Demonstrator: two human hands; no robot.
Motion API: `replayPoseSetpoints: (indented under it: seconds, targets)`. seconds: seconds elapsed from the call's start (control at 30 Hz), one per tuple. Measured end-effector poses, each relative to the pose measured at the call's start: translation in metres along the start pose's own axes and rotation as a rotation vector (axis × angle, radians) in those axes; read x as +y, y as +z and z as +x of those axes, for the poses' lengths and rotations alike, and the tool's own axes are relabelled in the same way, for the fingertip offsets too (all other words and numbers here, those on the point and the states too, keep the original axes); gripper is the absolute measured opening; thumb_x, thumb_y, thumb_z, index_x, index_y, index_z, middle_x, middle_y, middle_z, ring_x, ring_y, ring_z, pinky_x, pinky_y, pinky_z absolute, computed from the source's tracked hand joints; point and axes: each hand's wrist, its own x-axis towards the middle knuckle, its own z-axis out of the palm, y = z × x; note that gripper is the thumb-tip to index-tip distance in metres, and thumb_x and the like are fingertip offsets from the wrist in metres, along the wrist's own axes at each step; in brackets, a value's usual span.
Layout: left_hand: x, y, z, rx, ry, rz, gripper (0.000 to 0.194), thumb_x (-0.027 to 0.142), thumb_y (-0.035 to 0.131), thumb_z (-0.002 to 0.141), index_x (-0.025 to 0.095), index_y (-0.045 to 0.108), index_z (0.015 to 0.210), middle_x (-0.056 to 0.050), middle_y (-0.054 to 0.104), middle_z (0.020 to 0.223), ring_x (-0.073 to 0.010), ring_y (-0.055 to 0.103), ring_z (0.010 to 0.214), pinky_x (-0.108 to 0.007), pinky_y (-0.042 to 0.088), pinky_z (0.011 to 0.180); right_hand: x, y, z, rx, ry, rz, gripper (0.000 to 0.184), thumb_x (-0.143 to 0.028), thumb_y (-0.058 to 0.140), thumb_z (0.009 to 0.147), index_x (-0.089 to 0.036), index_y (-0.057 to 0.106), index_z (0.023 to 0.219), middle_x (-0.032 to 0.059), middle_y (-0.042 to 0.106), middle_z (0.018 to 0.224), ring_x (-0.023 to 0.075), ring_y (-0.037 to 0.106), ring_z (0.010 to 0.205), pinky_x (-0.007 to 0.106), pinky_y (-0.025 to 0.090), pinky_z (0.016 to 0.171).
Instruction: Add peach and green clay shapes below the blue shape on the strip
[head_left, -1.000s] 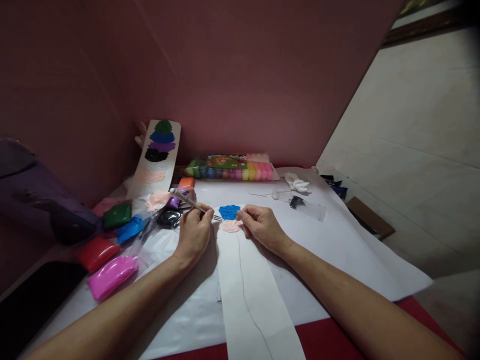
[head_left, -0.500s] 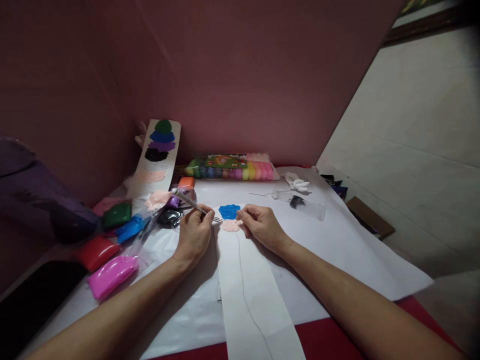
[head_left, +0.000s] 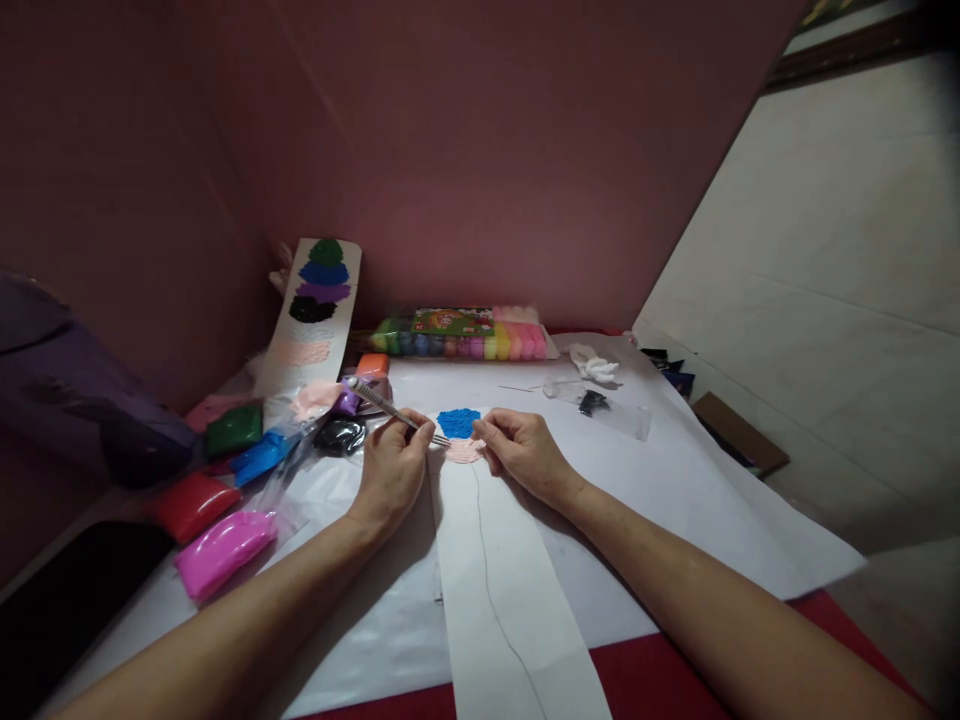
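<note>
Head view: nearest, the white paper strip (head_left: pixel 465 570) is laid lengthwise away from the body, a thin curved line (head_left: pixel 486 575) running up it. Toward its far end, the pink patch (head_left: pixel 465 453) is flanked by both hands. By the left hand (head_left: pixel 394 465) a slim forked tool (head_left: pixel 386 404) is gripped, its long axis slanted down rightward, its prongs set at the patch's left edge. The right hand (head_left: pixel 529 450), closed in a pinch, is placed nearer, at the right edge; whether anything is held there cannot be told. Just beyond, the blue patch (head_left: pixel 459 423) is adjoined.
</note>
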Motion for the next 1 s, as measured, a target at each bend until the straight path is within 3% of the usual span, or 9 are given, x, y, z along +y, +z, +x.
replayPoseSetpoints:
  seconds: [1.0]
  targets:
    - [0.0051,0.0009,-0.001,0.04,0.009,0.101,0.015,0.027,0.05,0.076,0.019,0.058,0.066,0.001,0.059,0.062,-0.0161,0.054,0.063,-0.026,0.041,0.065,0.0014,-0.0001,-0.0002,-0.002,-0.001,0.009,0.033,-0.041,0.049,0.089,-0.017,0.061,0.07,-0.0044,0.049,0.041,0.0104,0.048,0.041,0.024,0.045,0.056]
